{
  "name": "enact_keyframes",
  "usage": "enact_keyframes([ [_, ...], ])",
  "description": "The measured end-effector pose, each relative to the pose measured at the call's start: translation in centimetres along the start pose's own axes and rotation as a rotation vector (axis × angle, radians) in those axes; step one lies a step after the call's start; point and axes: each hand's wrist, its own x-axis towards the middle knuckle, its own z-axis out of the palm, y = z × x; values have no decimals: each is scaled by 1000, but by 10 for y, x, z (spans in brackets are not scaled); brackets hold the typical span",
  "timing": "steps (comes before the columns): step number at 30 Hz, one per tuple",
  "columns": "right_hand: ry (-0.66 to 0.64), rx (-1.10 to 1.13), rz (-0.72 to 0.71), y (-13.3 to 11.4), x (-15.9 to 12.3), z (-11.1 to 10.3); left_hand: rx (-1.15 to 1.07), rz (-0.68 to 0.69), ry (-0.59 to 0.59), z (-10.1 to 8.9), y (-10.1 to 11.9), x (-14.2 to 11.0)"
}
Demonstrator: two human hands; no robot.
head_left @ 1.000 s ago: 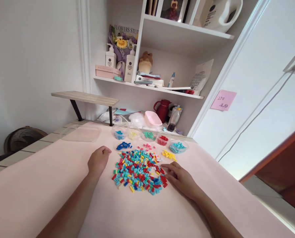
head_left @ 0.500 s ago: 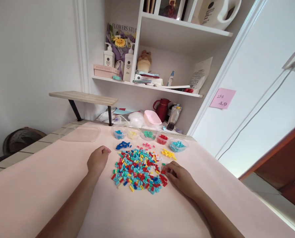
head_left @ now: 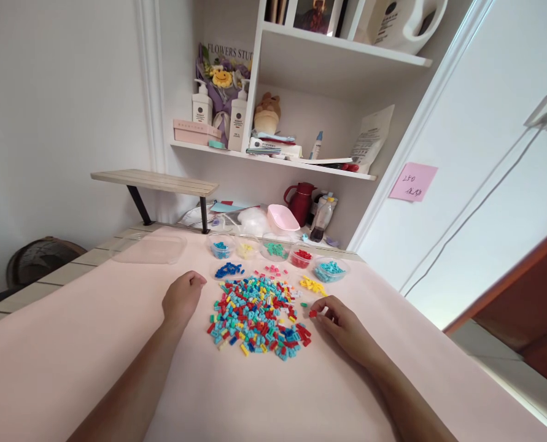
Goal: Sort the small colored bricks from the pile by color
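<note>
A mixed heap of small toy building bricks (head_left: 255, 316) in red, light blue, yellow, green and other colours lies on the pink tabletop. At its right edge my right hand (head_left: 340, 322) pinches a red brick (head_left: 313, 314) between thumb and fingers. A lone green brick (head_left: 304, 305) lies just left of those fingertips. My left hand (head_left: 183, 298) rests on the table left of the heap, fingers curled closed; whether anything is inside them is hidden. Behind the heap are sorted groups of dark blue bricks (head_left: 229, 270), pink bricks (head_left: 273, 271) and yellow bricks (head_left: 312, 285).
Clear tubs stand in a row at the back: blue bricks (head_left: 220, 248), pale yellow bricks (head_left: 246, 248), green bricks (head_left: 275, 250), red bricks (head_left: 301, 258), light blue bricks (head_left: 329, 271). A clear lid or tray (head_left: 148, 250) lies back left, near a small raised shelf (head_left: 156, 182).
My right hand has drawn slightly right, away from the heap's edge, and a red brick now shows in its fingertips. My left hand has hardly moved.
</note>
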Motion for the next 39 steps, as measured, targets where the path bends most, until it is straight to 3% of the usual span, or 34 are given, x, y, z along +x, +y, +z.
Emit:
enact_keyframes([
  [11, -16, 52, 23, 1, -1, 3, 7, -2, -1, -1, 2, 0],
  [20, -93, 36, -81, 1, 0, 2, 8, 3, -5, 0, 0, 1],
  [28, -104, -29, -40, -9, -1, -1, 4, 16, -11, 0, -3, 3],
  [39, -86, 76, 23, -9, -3, -2, 9, 26, -11, 1, -4, 4],
])
